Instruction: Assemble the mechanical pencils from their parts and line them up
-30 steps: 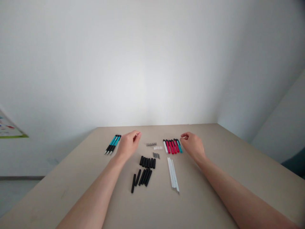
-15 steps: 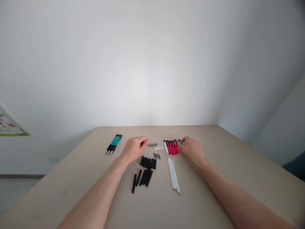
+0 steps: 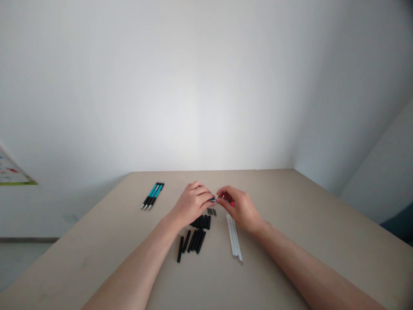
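Observation:
My left hand (image 3: 192, 205) and my right hand (image 3: 238, 206) meet at the middle of the beige table (image 3: 290, 206), fingertips pinched together around a small teal pen barrel (image 3: 214, 199). Both hands are closed. Below them lie a row of short black grips (image 3: 202, 221), several long black pen parts (image 3: 192, 241), tiny grey springs (image 3: 211, 211) and a bundle of white refills (image 3: 234, 237). A bit of red pen barrel (image 3: 231, 202) shows behind my right hand; the rest of that row is hidden.
Three finished teal-and-black pens (image 3: 152, 195) lie at the table's far left. A white wall rises behind the table. A poster corner (image 3: 9, 174) shows at the left edge, and the table's right edge runs along a grey wall.
My right hand took the teal barrel from the right end of the red row and carried it left. My left hand moved right to meet it, and both now pinch at the centre.

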A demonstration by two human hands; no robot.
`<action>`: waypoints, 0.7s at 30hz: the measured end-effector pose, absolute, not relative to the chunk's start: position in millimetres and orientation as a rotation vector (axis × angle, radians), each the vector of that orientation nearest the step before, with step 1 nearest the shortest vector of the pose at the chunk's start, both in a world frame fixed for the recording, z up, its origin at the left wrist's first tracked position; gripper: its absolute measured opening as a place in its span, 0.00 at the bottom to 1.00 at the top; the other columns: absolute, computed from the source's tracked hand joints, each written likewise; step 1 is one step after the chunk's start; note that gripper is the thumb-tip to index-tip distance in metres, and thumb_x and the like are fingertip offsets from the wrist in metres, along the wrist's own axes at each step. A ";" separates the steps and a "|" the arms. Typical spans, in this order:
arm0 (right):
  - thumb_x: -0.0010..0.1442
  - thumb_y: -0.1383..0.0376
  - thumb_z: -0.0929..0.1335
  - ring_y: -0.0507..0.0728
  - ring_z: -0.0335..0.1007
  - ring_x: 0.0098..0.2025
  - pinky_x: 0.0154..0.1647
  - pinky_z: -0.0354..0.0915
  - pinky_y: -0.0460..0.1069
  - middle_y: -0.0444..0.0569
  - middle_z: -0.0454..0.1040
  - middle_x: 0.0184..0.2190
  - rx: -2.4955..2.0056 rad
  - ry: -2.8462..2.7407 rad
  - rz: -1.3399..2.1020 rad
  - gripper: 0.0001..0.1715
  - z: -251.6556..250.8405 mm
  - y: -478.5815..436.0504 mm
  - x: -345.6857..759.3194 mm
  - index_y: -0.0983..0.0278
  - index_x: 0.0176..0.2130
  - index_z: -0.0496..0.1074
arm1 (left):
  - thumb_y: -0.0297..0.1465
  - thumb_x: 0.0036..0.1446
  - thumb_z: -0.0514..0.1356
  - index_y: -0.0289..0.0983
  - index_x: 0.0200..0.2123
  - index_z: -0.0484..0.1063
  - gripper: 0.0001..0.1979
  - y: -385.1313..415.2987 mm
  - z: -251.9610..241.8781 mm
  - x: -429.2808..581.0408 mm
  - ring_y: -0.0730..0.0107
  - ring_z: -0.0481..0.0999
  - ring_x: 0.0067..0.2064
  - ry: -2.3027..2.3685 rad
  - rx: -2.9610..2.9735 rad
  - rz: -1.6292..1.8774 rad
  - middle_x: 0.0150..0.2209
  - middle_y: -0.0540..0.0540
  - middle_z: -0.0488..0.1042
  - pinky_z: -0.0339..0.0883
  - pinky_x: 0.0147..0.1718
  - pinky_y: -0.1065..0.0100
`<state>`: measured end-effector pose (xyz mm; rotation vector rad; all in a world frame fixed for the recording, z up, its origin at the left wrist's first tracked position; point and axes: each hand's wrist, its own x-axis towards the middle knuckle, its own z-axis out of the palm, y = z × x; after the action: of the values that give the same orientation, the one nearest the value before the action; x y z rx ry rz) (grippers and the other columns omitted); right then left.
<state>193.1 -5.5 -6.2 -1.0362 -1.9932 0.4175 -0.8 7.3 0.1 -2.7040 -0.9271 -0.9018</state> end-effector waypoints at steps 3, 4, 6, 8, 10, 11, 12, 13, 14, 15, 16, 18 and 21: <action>0.59 0.64 0.66 0.53 0.70 0.32 0.34 0.64 0.46 0.46 0.75 0.31 -1.032 -1.968 0.423 0.05 -8.7 -2.9 195.1 0.62 0.36 0.70 | 0.33 0.60 0.57 0.37 0.38 0.75 0.08 8.5 -0.6 -2.2 0.65 0.68 0.40 -0.922 -2.692 -0.862 0.33 0.45 0.75 0.63 0.42 0.63; 0.59 0.65 0.66 0.53 0.70 0.32 0.35 0.65 0.46 0.47 0.75 0.32 -1.027 -1.961 0.426 0.05 -9.4 -1.8 195.9 0.63 0.36 0.71 | 0.32 0.60 0.56 0.37 0.38 0.74 0.08 8.2 0.4 -2.5 0.65 0.68 0.40 -0.930 -2.678 -0.864 0.33 0.45 0.74 0.63 0.41 0.63; 0.59 0.65 0.66 0.53 0.70 0.33 0.36 0.65 0.47 0.48 0.75 0.32 -1.016 -1.963 0.433 0.06 -10.2 -0.4 196.9 0.63 0.37 0.71 | 0.30 0.60 0.55 0.37 0.38 0.74 0.08 6.9 3.8 -3.1 0.65 0.68 0.40 -0.955 -2.624 -0.909 0.34 0.44 0.73 0.63 0.40 0.63; 0.59 0.65 0.66 0.54 0.70 0.33 0.37 0.65 0.47 0.48 0.75 0.33 -1.028 -1.979 0.428 0.08 -9.7 -0.4 197.0 0.63 0.39 0.72 | 0.28 0.61 0.54 0.37 0.39 0.74 0.09 5.3 7.5 -4.3 0.66 0.68 0.40 -0.975 -2.562 -0.986 0.35 0.44 0.73 0.64 0.40 0.63; 0.59 0.65 0.65 0.54 0.69 0.32 0.35 0.64 0.47 0.48 0.75 0.31 -1.077 -2.010 0.407 0.09 -8.0 -1.6 196.6 0.63 0.39 0.73 | 0.28 0.61 0.54 0.37 0.40 0.73 0.09 4.1 10.1 -6.1 0.66 0.68 0.39 -0.957 -2.521 -1.091 0.36 0.44 0.72 0.65 0.41 0.63; 0.59 0.66 0.65 0.53 0.68 0.31 0.34 0.63 0.47 0.47 0.75 0.29 -1.104 -2.037 0.391 0.08 -6.9 -2.5 196.3 0.63 0.38 0.74 | 0.28 0.61 0.54 0.37 0.41 0.73 0.09 3.6 10.7 -6.9 0.67 0.68 0.39 -0.931 -2.518 -1.147 0.36 0.44 0.72 0.65 0.41 0.63; 0.59 0.66 0.65 0.53 0.67 0.29 0.33 0.62 0.47 0.46 0.74 0.27 -1.124 -2.069 0.374 0.08 -5.8 -3.5 196.0 0.63 0.36 0.74 | 0.28 0.61 0.54 0.37 0.42 0.72 0.09 3.1 10.8 -7.5 0.67 0.69 0.39 -0.896 -2.526 -1.204 0.37 0.44 0.71 0.66 0.41 0.63; 0.59 0.66 0.65 0.53 0.66 0.29 0.32 0.61 0.46 0.46 0.72 0.25 -1.131 -2.104 0.357 0.08 -4.9 -4.6 195.7 0.63 0.33 0.75 | 0.28 0.61 0.54 0.37 0.43 0.72 0.09 2.5 10.6 -7.7 0.67 0.69 0.39 -0.856 -2.542 -1.261 0.37 0.43 0.71 0.67 0.40 0.64; 0.59 0.66 0.65 0.53 0.65 0.28 0.31 0.59 0.46 0.45 0.71 0.23 -1.124 -2.138 0.341 0.09 -4.1 -5.6 195.2 0.63 0.30 0.75 | 0.27 0.61 0.55 0.37 0.43 0.71 0.09 1.8 10.1 -7.4 0.68 0.70 0.39 -0.823 -2.561 -1.313 0.37 0.44 0.71 0.67 0.40 0.65; 0.59 0.66 0.65 0.53 0.65 0.28 0.31 0.59 0.46 0.45 0.70 0.23 -1.106 -2.166 0.332 0.10 -3.7 -6.6 194.7 0.63 0.29 0.75 | 0.27 0.60 0.55 0.37 0.44 0.70 0.09 1.1 9.4 -6.6 0.69 0.70 0.39 -0.800 -2.578 -1.361 0.37 0.44 0.71 0.67 0.39 0.67; 0.60 0.66 0.65 0.53 0.64 0.28 0.31 0.58 0.46 0.45 0.69 0.22 -1.085 -2.187 0.331 0.11 -3.6 -7.3 194.1 0.63 0.28 0.74 | 0.26 0.60 0.55 0.38 0.44 0.69 0.09 0.2 8.8 -5.5 0.70 0.71 0.39 -0.790 -2.592 -1.400 0.37 0.44 0.71 0.68 0.39 0.68; 0.61 0.66 0.65 0.53 0.64 0.28 0.32 0.57 0.45 0.45 0.70 0.22 -1.045 -2.216 0.355 0.12 -4.4 -8.4 192.9 0.63 0.27 0.74 | 0.26 0.61 0.55 0.38 0.44 0.68 0.09 -1.6 7.7 -2.6 0.71 0.71 0.38 -0.796 -2.611 -1.453 0.37 0.45 0.71 0.68 0.39 0.69; 0.61 0.66 0.64 0.52 0.64 0.28 0.33 0.57 0.45 0.44 0.72 0.23 -1.018 -2.246 0.424 0.13 -6.3 -9.6 191.3 0.63 0.27 0.74 | 0.26 0.60 0.55 0.38 0.46 0.66 0.11 -3.7 6.6 1.2 0.72 0.72 0.37 -0.824 -2.601 -1.493 0.38 0.45 0.71 0.68 0.39 0.69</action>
<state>191.3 -9.6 -6.3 -1.0184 -2.2457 0.4240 1.2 -3.7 6.6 -2.6011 -0.8236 -1.4925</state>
